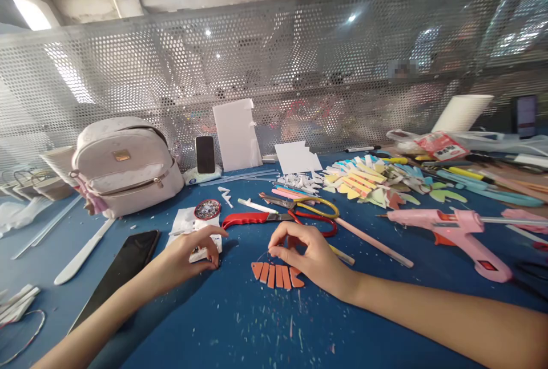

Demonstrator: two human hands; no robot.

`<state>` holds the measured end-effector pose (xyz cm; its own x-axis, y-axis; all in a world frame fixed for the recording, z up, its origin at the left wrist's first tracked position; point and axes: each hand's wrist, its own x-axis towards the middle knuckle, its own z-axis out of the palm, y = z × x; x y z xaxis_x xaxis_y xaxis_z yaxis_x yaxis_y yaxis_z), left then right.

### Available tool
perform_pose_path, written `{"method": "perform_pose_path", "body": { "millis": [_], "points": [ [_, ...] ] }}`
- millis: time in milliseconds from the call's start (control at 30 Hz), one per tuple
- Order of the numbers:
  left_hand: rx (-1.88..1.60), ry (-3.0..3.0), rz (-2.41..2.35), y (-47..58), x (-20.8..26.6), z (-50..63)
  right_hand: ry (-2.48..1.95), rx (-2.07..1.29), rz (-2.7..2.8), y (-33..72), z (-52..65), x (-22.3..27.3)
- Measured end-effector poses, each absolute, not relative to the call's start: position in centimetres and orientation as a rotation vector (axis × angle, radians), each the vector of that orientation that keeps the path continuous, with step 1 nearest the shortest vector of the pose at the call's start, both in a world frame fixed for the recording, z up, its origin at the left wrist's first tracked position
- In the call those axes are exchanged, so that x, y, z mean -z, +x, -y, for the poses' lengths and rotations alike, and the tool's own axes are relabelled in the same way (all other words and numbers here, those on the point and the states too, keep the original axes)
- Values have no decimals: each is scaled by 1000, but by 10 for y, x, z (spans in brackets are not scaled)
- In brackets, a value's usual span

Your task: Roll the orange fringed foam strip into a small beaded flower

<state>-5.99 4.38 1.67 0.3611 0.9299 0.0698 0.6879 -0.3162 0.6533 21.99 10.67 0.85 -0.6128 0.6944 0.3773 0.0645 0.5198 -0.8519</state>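
Right hand (pixel 319 258): thumb and finger closed, apparently on a thin thread (pixel 262 255). Left hand (pixel 184 252): fingers parted, nothing visibly held. The orange fish (pixel 279 276) lies on the table (pixel 214 323), beside the right hand. Risk: tugging the thread could skew its strips.

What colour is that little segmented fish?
The segmented fish is reddish orange, best seen in the head view.
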Motion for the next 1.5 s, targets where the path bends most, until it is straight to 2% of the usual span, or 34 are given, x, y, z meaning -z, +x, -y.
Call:
{"method": "perform_pose_path", "body": {
  "millis": [233,500,667,1500],
  "points": [
    [-670,1976,-1373,-69,-24,-45,-604,-1103,2018,220,-107,-8],
    [-783,2004,-1663,-84,-27,-51,-600,-1092,2032,220,-108,-6],
    [-671,2059,-1845,-86,-21,-54,-605,-1089,2032,221,-108,-7],
    [-595,2173,-1821,-88,-12,-58,-609,-1101,2035,220,-108,-7]
  ]
}}
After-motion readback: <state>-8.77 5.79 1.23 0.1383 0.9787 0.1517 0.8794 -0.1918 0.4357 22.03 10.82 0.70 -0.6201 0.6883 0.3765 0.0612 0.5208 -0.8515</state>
